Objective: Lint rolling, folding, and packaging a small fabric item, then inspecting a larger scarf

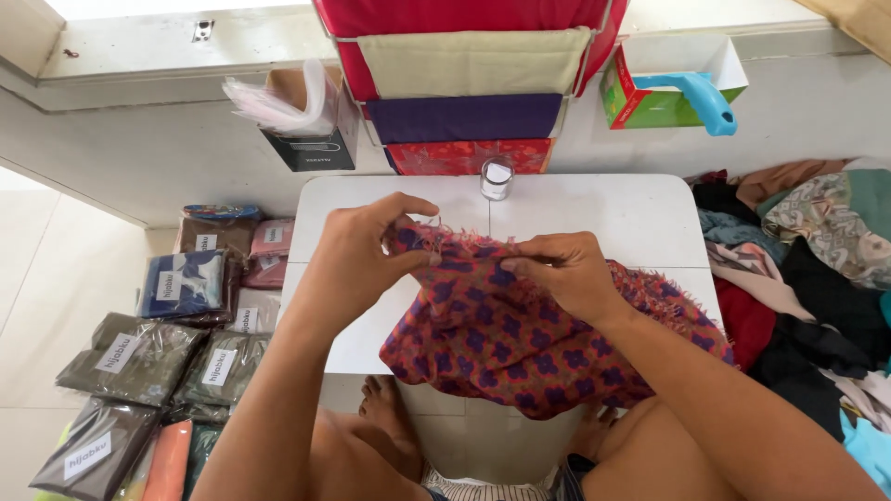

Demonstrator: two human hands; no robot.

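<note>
White low table [640, 218] on tiled floor | left hand [357, 255] and right hand [571, 274] are pinching patterned scarf's [501, 339] fringed edge | folding barely begun, cloth hanging unfolded | bagged scarves [139, 357] lying beside

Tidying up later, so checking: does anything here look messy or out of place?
Yes: loose cloths lie in a jumbled heap on the right, unlike the bagged ones laid out on the left. The patterned scarf both hands hold has frayed edges.

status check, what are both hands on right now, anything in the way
Left hand and right hand both pinching the fringed edge of the red and purple patterned cloth. Cloth draped over the white table. Small glass jar just beyond, apart from the cloth.
</note>
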